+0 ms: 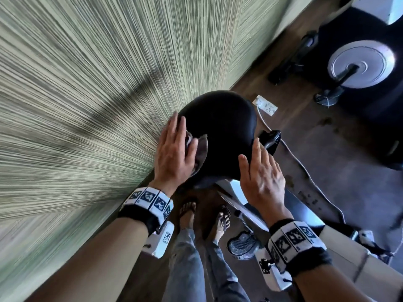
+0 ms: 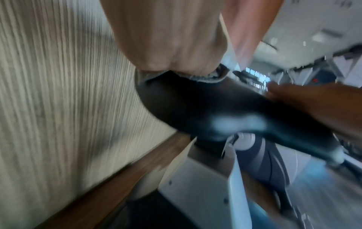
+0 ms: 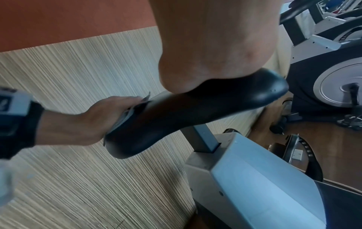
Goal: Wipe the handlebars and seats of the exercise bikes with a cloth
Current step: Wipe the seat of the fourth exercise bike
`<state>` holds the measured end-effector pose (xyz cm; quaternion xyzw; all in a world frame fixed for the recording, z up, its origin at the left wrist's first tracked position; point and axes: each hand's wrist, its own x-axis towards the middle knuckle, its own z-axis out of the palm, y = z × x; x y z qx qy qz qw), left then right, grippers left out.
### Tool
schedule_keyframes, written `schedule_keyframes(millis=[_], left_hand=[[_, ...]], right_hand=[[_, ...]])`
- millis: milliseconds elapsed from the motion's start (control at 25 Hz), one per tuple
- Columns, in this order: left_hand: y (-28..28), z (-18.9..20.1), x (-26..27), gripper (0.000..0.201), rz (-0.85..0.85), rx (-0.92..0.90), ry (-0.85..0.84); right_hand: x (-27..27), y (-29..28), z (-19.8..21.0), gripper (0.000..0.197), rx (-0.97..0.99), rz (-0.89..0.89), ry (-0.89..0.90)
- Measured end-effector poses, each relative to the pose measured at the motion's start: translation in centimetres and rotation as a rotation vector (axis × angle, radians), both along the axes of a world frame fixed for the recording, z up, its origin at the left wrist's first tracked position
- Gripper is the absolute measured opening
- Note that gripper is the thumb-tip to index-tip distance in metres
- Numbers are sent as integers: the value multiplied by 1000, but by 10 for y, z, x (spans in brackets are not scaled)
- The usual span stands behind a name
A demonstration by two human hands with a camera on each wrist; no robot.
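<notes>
A black bike seat [image 1: 220, 129] sits in the middle of the head view, close to the wall. My left hand [image 1: 174, 149] lies flat on the seat's left side, with its straight fingers pressing a grey cloth [image 1: 201, 150] against it. My right hand [image 1: 259, 168] rests flat on the seat's right edge and holds nothing. In the left wrist view the cloth [image 2: 207, 77] peeks out under the palm on the seat [image 2: 195, 108]. The right wrist view shows the right palm on the seat [image 3: 195, 111], with the left hand [image 3: 94, 119] and cloth [image 3: 127, 114] on the far side.
A striped wall [image 1: 65, 105] runs close along the left. The bike's grey frame [image 3: 254, 178] and a pedal [image 1: 242, 245] are below the seat, beside my sandalled feet [image 1: 187, 216]. A second bike's flywheel [image 1: 359, 64] stands at the right. A floor socket [image 1: 265, 105] has a cable trailing from it.
</notes>
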<state>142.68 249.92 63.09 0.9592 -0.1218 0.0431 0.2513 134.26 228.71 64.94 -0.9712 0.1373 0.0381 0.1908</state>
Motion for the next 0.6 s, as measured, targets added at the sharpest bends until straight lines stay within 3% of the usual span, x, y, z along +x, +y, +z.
schedule_keyframes(millis=[120,240,320,480,600], left_hand=[[-19,1,-1,67,239,-38,43],[-27,0,-42,78,263,-46,85],[-26,2,-53,84,248,-13,116],[-18,6,-3,82,264,-163,131],[-15,3,16,66,386,-281,131]], right_hand=[[2,-1,3,75,8,15,56],[10,-6,10,80,14,59,116],[30,-8,14,77,-11,109,55],[83,4,7,64,77,168,-65],[89,13,1,65,104,161,-45]])
